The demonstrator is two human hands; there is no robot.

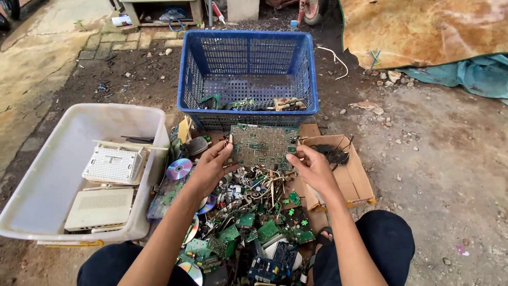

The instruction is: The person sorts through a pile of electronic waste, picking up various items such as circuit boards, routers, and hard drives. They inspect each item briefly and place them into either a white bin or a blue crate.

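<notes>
Green rectangular circuit board (263, 145) sits in the middle of the head view, held flat and face-up between both hands above a heap of scrap, just near of the blue crate. The left hand (210, 165) grips the board's left edge, thumb on top and fingers (222, 150) curled under it, pinching the edge. The right hand (313, 168) holds the right near corner, its thumb and forefinger pressed together on the board's rim while the other fingers bend loosely beneath. Below the board lies a heap of small green circuit boards, wires and loose parts (254, 217), spreading near toward the person's dark trouser knees (383, 238). A shiny compact disc (179, 169) rests at the left edge of the heap, just beside the left wrist. Far of the board stands a blue perforated plastic crate (247, 74) with a few boards lying on its floor. To the left is a large white plastic tub (53, 180) holding two flat white slotted device casings (112, 164), one far and one near. To the right, touching the heap, an open brown cardboard box (349, 175) holds a tangle of black wires (332, 154). Bare gravelly dirt ground (450, 159) stretches right, and a rusty brown sheet over a teal tarpaulin (423, 32) lies at the far right.
</notes>
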